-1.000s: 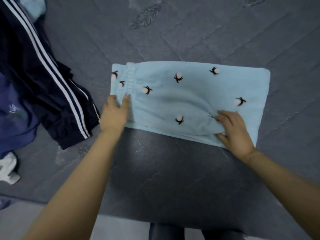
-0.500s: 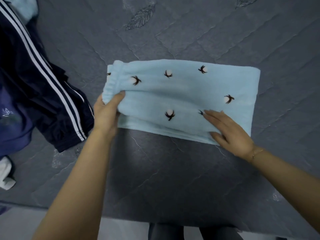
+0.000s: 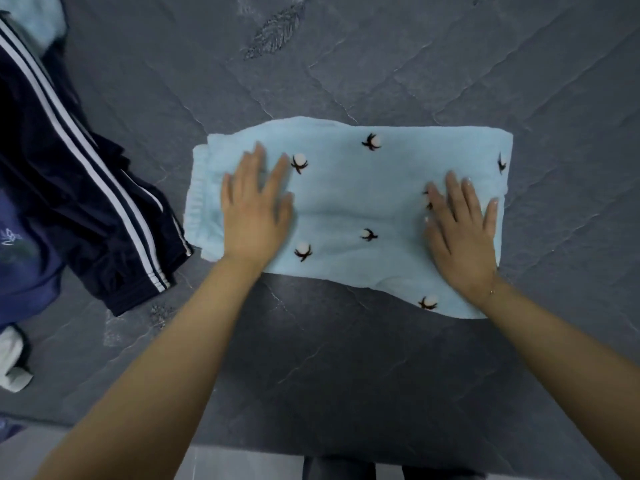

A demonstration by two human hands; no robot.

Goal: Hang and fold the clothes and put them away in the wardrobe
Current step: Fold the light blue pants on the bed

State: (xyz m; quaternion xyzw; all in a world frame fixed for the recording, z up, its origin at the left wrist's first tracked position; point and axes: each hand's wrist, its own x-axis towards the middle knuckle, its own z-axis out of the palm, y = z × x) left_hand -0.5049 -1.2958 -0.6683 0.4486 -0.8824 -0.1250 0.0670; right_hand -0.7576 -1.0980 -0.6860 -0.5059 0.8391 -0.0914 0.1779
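A light blue fleece garment (image 3: 349, 199) with small cotton-flower prints lies folded into a wide rectangle on the dark grey bedspread (image 3: 346, 375). Its elastic waistband is at the left end. My left hand (image 3: 254, 209) lies flat on the left part, fingers spread and straight, pressing the fabric down. My right hand (image 3: 460, 230) lies flat on the right part in the same way. Neither hand grips anything.
Dark navy track trousers with white side stripes (image 3: 79, 188) lie in a heap at the left, over a blue garment (image 3: 20, 265). A white piece of cloth (image 3: 12, 362) sits at the lower left. The bed's near edge (image 3: 242, 455) runs along the bottom.
My left hand let go of the waistband edge it had lifted and folded over. Both hands now lie flat on top of the folded garment, which has been folded narrower.
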